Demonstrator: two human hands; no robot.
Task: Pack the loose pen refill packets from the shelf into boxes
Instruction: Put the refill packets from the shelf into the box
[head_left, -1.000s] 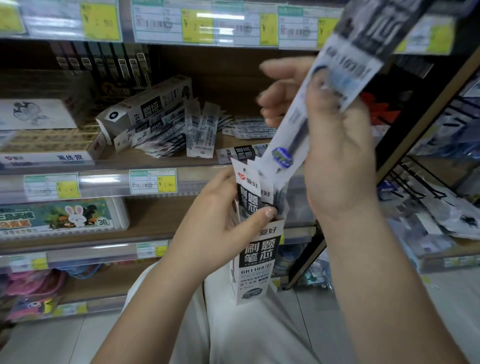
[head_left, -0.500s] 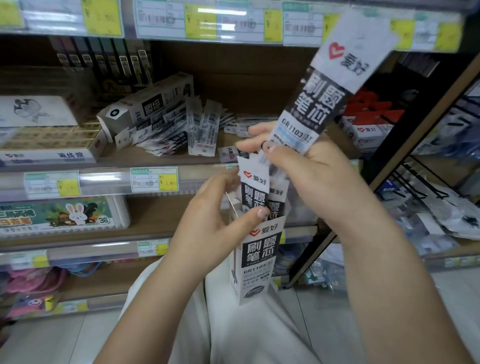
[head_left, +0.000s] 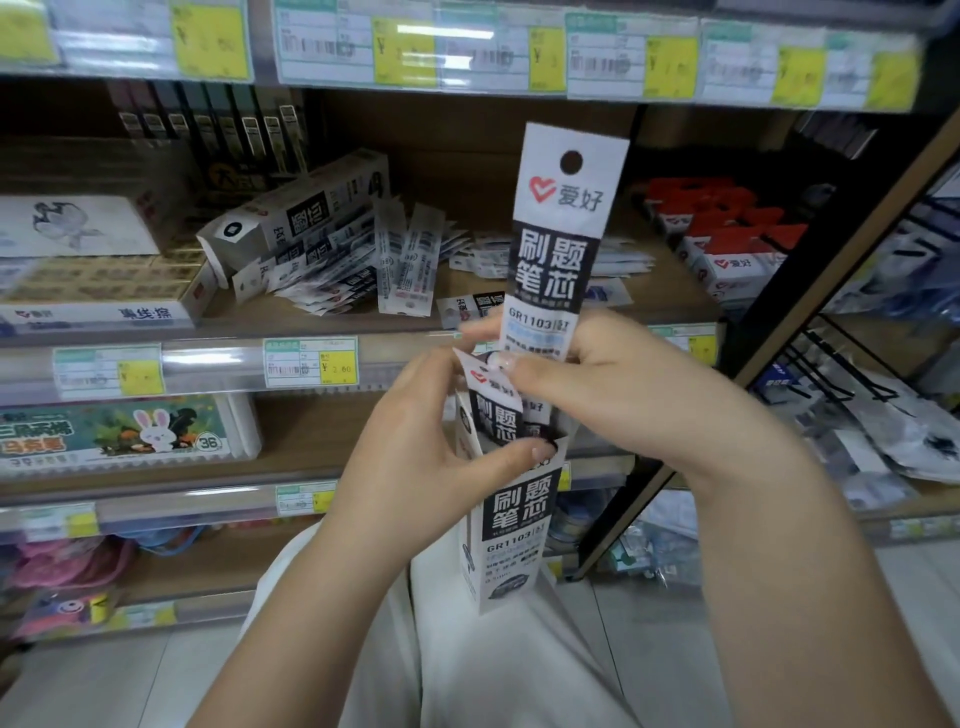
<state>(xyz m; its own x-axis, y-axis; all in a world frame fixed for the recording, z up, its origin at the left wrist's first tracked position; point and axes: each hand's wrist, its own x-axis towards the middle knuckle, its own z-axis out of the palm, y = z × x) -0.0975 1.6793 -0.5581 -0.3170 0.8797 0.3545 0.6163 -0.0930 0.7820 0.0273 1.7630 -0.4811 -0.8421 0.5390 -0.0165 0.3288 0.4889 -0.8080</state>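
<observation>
The left hand (head_left: 415, 457) gripped a tall, narrow cardboard box (head_left: 511, 525) near its open top, thumb pressed across the front panel and fingers curled round the back. The box was white with a black printed block and stood nearly upright in front of the person's pale, soft-looking clothing (head_left: 467, 649). Several flat packets (head_left: 496, 410) already stood inside, their white tops with red heart marks poking above the rim, one bent slightly to the left.

The right hand (head_left: 613, 395) pinched one long, flat refill packet (head_left: 563, 234) by its lower part, fingertips closed on it just above the box mouth. The packet was a slim, glossy strip with a white header, a round punched hang hole, a black middle band of bold characters and a pale blue label. It stood upright, its bottom end hidden behind the fingers, so whether it had entered the box could not be told.

On the brown wooden shelf (head_left: 649, 291) behind lay a loose heap of packets (head_left: 363, 265), fanned and overlapping, beside a similar white box on its side (head_left: 306, 208). Small red-and-white boxes (head_left: 727, 244) sat in rows to the right. Clear plastic rails with yellow price tags (head_left: 311, 361) edged the shelves, and black wire hooks (head_left: 831, 374) stuck out at far right.
</observation>
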